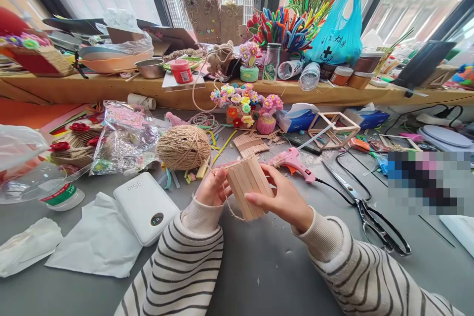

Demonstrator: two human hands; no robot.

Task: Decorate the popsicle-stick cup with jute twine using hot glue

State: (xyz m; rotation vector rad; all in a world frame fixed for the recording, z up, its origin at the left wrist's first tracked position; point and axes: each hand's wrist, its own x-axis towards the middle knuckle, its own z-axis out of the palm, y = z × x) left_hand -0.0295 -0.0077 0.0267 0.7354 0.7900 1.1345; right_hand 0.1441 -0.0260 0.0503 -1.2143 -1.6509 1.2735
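Observation:
A small block of flat wooden craft sticks, joined side by side, is tilted between my hands above the table. My right hand is closed round its right side, thumb on the front face and fingers behind. At its left edge, my left hand pinches a strand of jute twine, which hangs in a loop along the block's lower left side. Just behind my left hand rests a big ball of twine. A pink hot glue gun lies behind my right hand. What the hidden fingers touch behind the block cannot be seen.
Large scissors lie on the right, near the glue gun's black cable. To the left are a white power bank, a white sheet and a plastic bottle. A wooden stick frame and potted craft flowers stand farther back.

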